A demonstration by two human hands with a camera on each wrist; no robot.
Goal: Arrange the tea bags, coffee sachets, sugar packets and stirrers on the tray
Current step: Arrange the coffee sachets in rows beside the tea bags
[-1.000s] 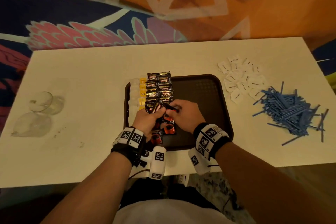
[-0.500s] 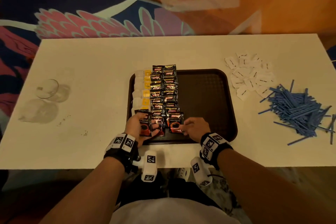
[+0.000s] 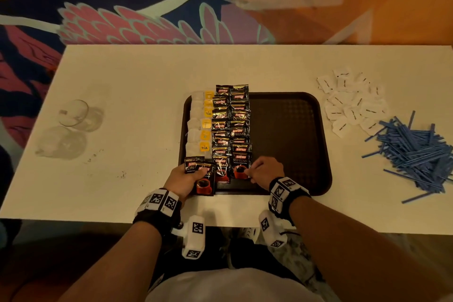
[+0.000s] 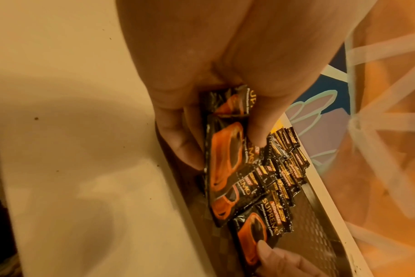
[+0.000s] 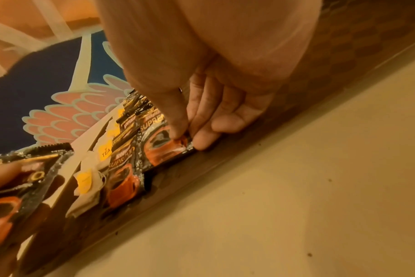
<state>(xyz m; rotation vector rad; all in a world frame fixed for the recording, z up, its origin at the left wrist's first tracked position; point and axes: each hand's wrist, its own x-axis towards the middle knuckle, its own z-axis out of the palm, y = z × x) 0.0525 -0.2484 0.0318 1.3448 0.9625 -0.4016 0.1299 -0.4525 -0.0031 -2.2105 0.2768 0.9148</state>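
A dark brown tray point(image 3: 289, 130) lies on the white table. Tea bags point(image 3: 204, 127) with yellow tags fill its left column. Two columns of black coffee sachets point(image 3: 230, 125) overlap beside them. My left hand point(image 3: 186, 176) grips a few spare coffee sachets point(image 3: 202, 175) over the tray's near left corner, also seen as held sachets point(image 4: 225, 155). My right hand point(image 3: 263, 171) pinches the near corner of the front sachet point(image 3: 240, 167) in the right column, thumb on top point(image 5: 178, 131). White sugar packets point(image 3: 353, 103) and blue stirrers point(image 3: 416, 152) lie on the table to the right.
Two clear plastic lids or cups point(image 3: 73, 115) sit at the table's left. The tray's right half point(image 3: 294, 149) is bare. A patterned carpet point(image 3: 147, 19) lies beyond the table's far edge. Crumbs dot the table near the tray's left.
Both hands came toward the tray's near edge. The right hand has laid a sachet at the front of the right column and still pinches it. The left hand keeps its sachets.
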